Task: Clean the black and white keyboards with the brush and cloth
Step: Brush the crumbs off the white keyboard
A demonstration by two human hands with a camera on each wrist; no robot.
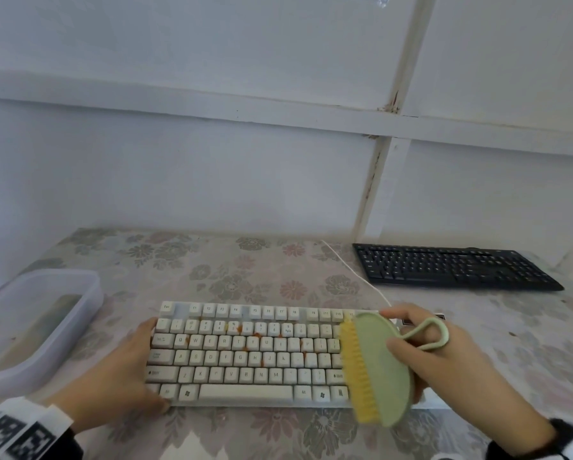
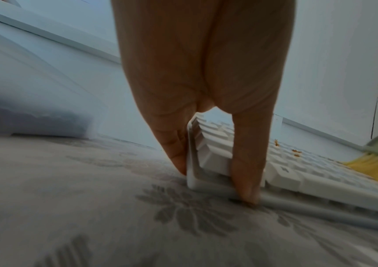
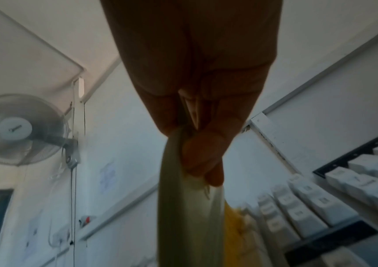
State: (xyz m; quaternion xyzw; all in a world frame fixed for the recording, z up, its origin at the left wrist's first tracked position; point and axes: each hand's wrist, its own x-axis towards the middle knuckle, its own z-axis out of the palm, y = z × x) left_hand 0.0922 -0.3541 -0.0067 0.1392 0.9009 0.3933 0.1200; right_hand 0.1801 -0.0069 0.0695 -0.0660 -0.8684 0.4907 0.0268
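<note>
- The white keyboard (image 1: 245, 355) is lying near the front edge of the tabletop (image 1: 278, 270), towards its middle; orange-brown crumbs (image 1: 258, 335) are sitting among its upper key rows.
- The left hand (image 1: 119, 370) is bracing the keyboard's left end, its fingers straight against the side and its thumb (image 2: 247, 162) pressing down at the front corner, gripping nothing.
- The right hand (image 1: 444, 356) is closing its fingers round the green brush (image 1: 378, 366), which is standing on edge with its yellow bristles (image 1: 358, 370) turned leftward over the keyboard's right end.
- Judgement: the sweeping step is only beginning, as the crumbs are still lying in place.
- Advice: the bristles should be turning down onto the keys and travelling along the rows in one direction, lightly, so debris is leaving the gaps rather than being packed in.
- The left hand should be holding firm, since the board may be sliding on the cloth-covered surface.
- The black keyboard (image 1: 454, 267) is waiting at the back right corner, well apart, its condition too small to tell.
- A clear plastic tub (image 1: 39, 323) is standing at the left edge; no cloth can be made out.
</note>
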